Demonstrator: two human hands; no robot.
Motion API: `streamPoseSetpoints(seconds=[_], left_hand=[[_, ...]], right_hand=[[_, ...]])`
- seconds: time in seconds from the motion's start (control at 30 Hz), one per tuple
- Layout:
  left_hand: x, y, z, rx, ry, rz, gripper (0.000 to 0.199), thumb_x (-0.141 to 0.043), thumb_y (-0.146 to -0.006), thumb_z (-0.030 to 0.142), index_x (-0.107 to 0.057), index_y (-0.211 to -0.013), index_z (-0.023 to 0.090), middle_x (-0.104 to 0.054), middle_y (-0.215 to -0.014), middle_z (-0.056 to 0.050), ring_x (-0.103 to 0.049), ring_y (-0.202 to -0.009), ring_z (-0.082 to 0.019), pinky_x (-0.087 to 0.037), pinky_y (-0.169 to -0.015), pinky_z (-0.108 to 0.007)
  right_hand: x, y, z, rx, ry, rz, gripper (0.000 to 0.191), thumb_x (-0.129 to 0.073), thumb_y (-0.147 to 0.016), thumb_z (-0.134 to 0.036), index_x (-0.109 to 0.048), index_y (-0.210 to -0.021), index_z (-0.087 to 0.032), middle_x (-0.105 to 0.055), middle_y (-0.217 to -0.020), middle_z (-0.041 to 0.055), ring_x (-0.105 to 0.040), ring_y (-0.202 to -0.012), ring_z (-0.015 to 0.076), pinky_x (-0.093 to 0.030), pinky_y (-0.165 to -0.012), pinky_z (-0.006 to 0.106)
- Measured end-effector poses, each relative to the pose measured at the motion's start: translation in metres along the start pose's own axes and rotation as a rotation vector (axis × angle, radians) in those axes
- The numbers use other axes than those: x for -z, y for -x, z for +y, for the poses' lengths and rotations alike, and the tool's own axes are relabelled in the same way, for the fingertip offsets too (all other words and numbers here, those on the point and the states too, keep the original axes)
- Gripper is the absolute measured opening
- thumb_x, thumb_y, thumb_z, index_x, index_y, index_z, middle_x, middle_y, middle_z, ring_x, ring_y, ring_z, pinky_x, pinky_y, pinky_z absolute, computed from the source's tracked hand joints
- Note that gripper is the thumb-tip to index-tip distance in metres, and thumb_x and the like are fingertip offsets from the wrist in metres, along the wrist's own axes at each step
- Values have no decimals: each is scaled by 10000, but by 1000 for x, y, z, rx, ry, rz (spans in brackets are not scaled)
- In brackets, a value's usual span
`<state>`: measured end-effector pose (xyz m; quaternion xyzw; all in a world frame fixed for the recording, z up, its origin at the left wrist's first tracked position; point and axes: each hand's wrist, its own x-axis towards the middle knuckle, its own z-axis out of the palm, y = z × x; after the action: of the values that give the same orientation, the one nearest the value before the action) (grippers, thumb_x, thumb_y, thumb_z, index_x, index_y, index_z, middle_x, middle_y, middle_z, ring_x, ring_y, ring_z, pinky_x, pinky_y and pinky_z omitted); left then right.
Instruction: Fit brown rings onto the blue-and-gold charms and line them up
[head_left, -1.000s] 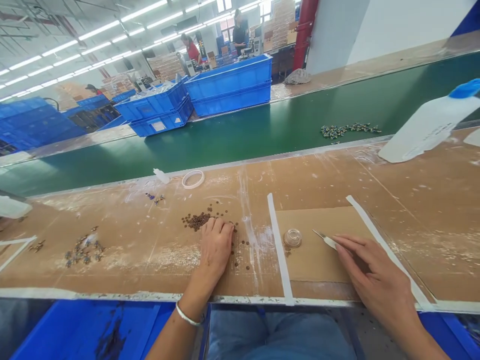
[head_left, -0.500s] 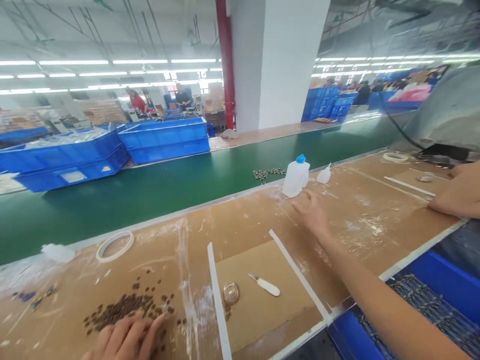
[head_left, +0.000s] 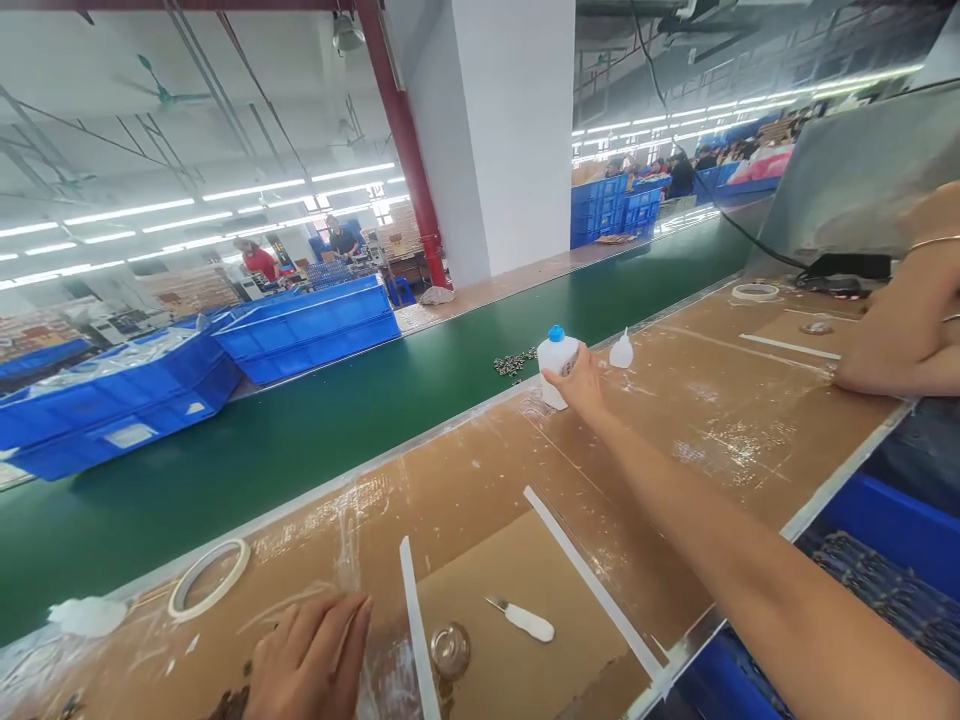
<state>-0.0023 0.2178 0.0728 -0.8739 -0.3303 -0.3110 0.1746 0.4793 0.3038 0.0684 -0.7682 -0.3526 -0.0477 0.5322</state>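
A translucent white plastic bottle with a blue cap [head_left: 555, 352] stands at the far edge of the brown work table. My right hand [head_left: 581, 383] is wrapped round its near right side, the thumb toward the front. Close by on the right is a small white squeeze bottle with a pointed nozzle [head_left: 621, 350]. My left hand [head_left: 311, 650] rests on the table with loosely bent fingers and nothing visible in them; it covers most of a pile of small brown discs [head_left: 231, 703]. Between my hands, a white-handled tool with a thin metal tip [head_left: 529, 622] and a small clear round dish [head_left: 450, 650] lie on cardboard.
White tape strips [head_left: 592, 580] edge the cardboard. A tape roll [head_left: 210, 580] lies at left. Behind the table runs a green conveyor [head_left: 315, 400] carrying small metal parts [head_left: 514, 364]. Blue bins [head_left: 307, 330] stand beyond. Another person's arm [head_left: 900, 330] rests at right.
My right hand has reached forward and closed on the blue-capped bottle. My left hand has shifted right, over the brown discs' right side. The view has tilted and turned.
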Motion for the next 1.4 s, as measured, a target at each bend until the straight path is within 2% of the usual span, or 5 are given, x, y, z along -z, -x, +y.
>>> streamPoseSetpoints(seconds=[0.33, 0.7, 0.83, 1.1, 1.4], left_hand=[[-41, -125, 81, 303, 402, -126, 592, -618, -883, 379, -458, -1428, 211, -568, -1416, -150, -508, -1326, -325, -421, -1068, -535], [62, -107, 114, 671, 518, 148, 702, -720, -747, 301, -455, -1394, 230, -611, -1272, -104, -612, -1143, -307, -504, -942, -442], [97, -68, 110, 879, 399, -29, 715, -766, -681, 463, -517, -1300, 208, -663, -1158, -109, -664, -1011, -329, -555, -816, -456], [123, 5, 113, 1174, 515, -404, 876, -808, -579, 569, -496, -1303, 186, -770, -881, -80, -740, -771, -328, -615, -637, -407], [101, 28, 93, 1051, 502, -686, 969, -790, -608, 618, -441, -1393, 168, -759, -1052, -120, -724, -949, -338, -600, -805, -429]], right_hand=[[40, 68, -109, 89, -228, -142, 769, -802, -619, -433, -442, -1254, -192, -520, -1254, 126, -503, -1186, 316, -415, -997, 513], [103, 223, -217, 115, -575, -612, 783, -768, -659, -535, -412, -1280, -219, -560, -1230, 107, -537, -1152, 304, -436, -975, 511], [104, 240, -182, 248, -518, -813, 708, -602, -847, -602, -383, -1394, -208, -553, -1327, 140, -572, -1160, 304, -432, -976, 541], [86, 217, -52, 174, -424, -438, 302, -556, -894, -339, -573, -1168, -212, -641, -1156, 102, -637, -1002, 262, -469, -916, 493], [101, 207, -4, 223, -296, -119, 246, -527, -919, -280, -587, -1148, -216, -663, -1146, 90, -626, -1056, 264, -460, -901, 450]])
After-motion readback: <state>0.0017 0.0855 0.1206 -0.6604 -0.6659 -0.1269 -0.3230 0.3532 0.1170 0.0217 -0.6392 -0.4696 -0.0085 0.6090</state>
